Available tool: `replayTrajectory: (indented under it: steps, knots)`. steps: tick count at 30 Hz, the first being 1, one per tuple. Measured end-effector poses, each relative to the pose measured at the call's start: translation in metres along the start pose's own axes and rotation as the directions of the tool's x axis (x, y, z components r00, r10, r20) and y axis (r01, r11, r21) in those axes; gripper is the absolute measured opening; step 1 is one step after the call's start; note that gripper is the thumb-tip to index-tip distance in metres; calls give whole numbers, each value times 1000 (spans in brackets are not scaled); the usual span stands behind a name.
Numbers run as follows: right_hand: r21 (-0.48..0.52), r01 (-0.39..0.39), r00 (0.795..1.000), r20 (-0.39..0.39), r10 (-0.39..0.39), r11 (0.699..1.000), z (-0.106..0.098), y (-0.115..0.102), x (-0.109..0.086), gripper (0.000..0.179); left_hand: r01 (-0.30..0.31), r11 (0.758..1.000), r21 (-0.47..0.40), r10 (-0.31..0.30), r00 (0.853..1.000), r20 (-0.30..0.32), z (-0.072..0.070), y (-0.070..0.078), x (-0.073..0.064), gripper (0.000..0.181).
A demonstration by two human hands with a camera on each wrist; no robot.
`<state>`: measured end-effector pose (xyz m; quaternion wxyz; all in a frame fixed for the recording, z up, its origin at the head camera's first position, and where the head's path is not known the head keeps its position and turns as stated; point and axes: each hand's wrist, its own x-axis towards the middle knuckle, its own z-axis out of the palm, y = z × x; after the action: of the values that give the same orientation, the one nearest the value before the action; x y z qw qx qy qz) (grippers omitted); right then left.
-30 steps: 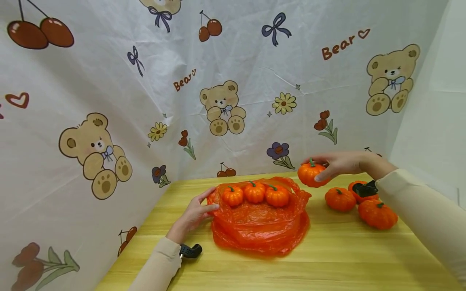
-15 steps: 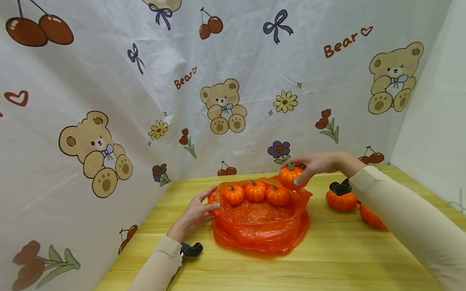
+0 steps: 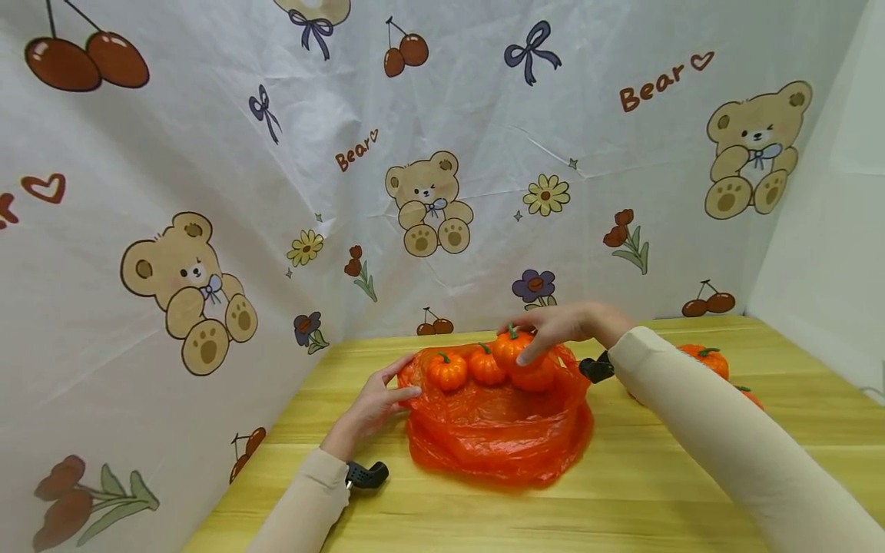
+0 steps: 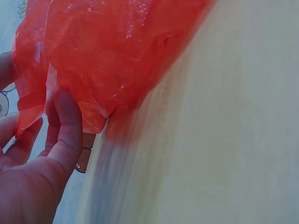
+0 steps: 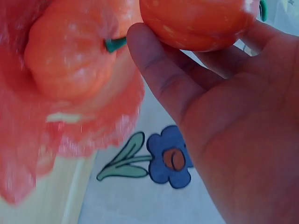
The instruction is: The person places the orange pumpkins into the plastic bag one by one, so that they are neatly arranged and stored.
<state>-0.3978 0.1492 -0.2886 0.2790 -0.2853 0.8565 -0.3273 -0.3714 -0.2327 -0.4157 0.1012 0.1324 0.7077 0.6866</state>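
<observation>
A thin red plastic bag [image 3: 498,453] lies on the table with its mouth spread. My left hand [image 3: 373,403] holds the bag's left edge, the film pinched between thumb and fingers [image 4: 67,126]. Inside, at the back, sit three small orange pumpkins with green stems: one on the left [image 3: 447,373], another in the middle [image 3: 486,369], the third on the right [image 3: 535,378]. Above that right one, my right hand [image 3: 563,326] grips another orange pumpkin [image 3: 507,352] from its side. The right wrist view shows this pumpkin [image 5: 201,23] between thumb and fingers.
More orange pumpkins [image 3: 708,359] rest on the wooden table [image 3: 622,476] at the right, partly hidden by my right sleeve [image 3: 698,430]. A white cloth [image 3: 484,253] printed with bears hangs behind and along the left. Black wrist cameras [image 3: 366,476] sit at both wrists.
My right hand has carried its pumpkin leftward, from beside the bag to over the bag's mouth. My left hand keeps its hold on the bag's edge.
</observation>
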Motion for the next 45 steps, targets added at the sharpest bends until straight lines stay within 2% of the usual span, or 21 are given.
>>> replayTrajectory:
  steps: [4, 8, 14, 20, 33, 38, 45]
  knots:
    - [6, 3, 1000, 1, -3, 1000, 8, -5, 14, 67, -2, 1000, -3, 2, 1000, -6, 1, -1, 0, 79]
    - [-40, 27, 999, -16, -28, 999, 16, -10, 26, 63, -3, 1000, 4, 3, 1000, -1, 1, 0, -2, 79]
    - [-125, 98, 991, -83, -109, 987, 28, -14, 43, 59, -10, 1000, -1, 10, 1000, -7, 1, 1, -2, 79]
    - [-228, 92, 979, -158, -130, 969, 38, -16, 52, 67, -8, 1000, 0, 8, 1000, 12, 0, 3, 1, 81]
    - [-156, 59, 988, -129, -79, 986, 70, -25, 72, 74, 2, 1000, 5, -2, 1000, 4, -1, 3, -1, 81]
    - [-187, 50, 987, -140, -77, 981, 78, -33, 75, 75, -3, 1000, -14, 2, 1000, -18, -1, 5, 0, 79]
    - [-236, 50, 984, -153, -88, 970, 89, -34, 81, 74, 5, 1000, -16, -5, 1000, 5, 0, 5, -1, 80]
